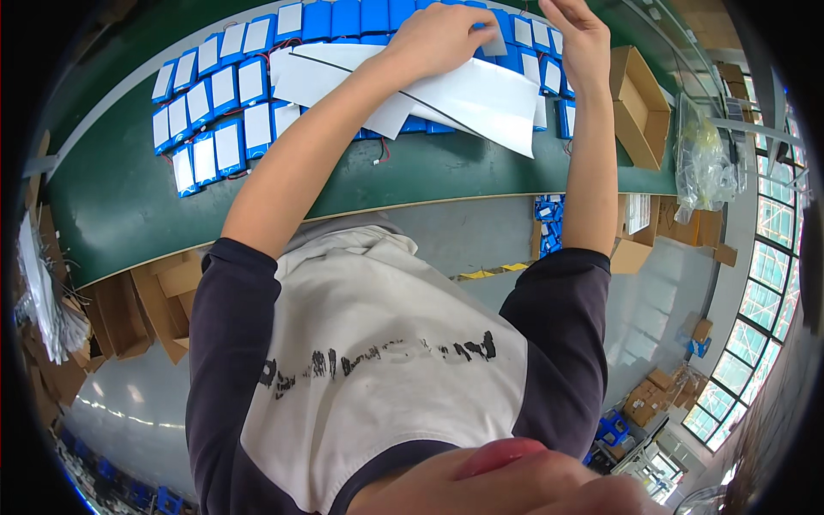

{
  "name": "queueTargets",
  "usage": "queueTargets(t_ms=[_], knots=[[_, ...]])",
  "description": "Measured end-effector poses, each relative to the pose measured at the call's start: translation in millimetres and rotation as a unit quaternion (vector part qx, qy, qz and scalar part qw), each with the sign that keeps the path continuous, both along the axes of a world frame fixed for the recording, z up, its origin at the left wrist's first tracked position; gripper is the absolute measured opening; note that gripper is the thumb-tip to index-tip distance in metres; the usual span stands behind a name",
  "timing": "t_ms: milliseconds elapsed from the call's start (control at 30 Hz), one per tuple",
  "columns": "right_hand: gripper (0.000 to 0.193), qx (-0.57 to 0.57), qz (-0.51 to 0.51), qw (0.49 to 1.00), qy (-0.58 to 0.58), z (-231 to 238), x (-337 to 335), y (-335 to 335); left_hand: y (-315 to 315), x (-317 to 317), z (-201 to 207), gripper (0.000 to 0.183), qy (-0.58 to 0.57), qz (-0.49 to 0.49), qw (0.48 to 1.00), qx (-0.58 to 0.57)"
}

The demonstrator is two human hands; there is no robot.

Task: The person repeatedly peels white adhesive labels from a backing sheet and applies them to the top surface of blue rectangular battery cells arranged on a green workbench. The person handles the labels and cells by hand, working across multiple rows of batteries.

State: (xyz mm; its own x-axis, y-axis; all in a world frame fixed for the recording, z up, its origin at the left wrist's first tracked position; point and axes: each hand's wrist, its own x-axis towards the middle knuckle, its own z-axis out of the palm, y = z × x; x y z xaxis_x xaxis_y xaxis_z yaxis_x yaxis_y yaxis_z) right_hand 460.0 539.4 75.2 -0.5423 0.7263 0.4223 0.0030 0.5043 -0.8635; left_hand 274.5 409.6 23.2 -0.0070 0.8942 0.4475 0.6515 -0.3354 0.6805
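Note:
Rows of flat blue battery packs [199, 101] lie on the green table, many with a white rectangular pad on top and thin red wires at their ends. My left hand [442, 39] reaches over the far rows, its fingers curled together beside a small pale grey piece [494, 41]; whether they grip it is unclear. Below that wrist, white sheets [481, 99] with dark edge lines lie across several packs. At the upper edge, my right hand [584, 39] is raised over the right end of the rows, thumb and fingers apart, fingertips partly cut off.
An open cardboard box [642, 107] stands at the table's right end, beside hanging clear plastic bags [699, 159]. Under the front of the green table [112, 206] are more cardboard boxes [163, 296] and a box of blue packs [549, 225].

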Motion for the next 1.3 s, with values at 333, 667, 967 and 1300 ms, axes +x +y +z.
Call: queueTargets(t_ms=[333,667,967,1300], knots=[[0.024,-0.025,-0.126,0.981,-0.147,-28.5,-6.3,16.8,-11.3,28.6,-11.5,0.039,0.177,0.005,0.981,-0.079],[0.035,-0.019,-0.168,0.963,-0.208,-61.6,3.3,35.4,-9.4,36.6,-12.4,0.054,0.263,-0.008,0.963,-0.059],[0.024,0.195,-0.181,0.913,-0.310,-63.7,-9.9,38.0,1.5,42.6,-20.8,0.054,0.264,0.015,0.963,-0.057],[0.025,0.224,-0.118,0.928,-0.273,-63.2,9.7,41.0,3.7,35.0,-13.6,0.044,0.191,0.006,0.981,-0.038]])
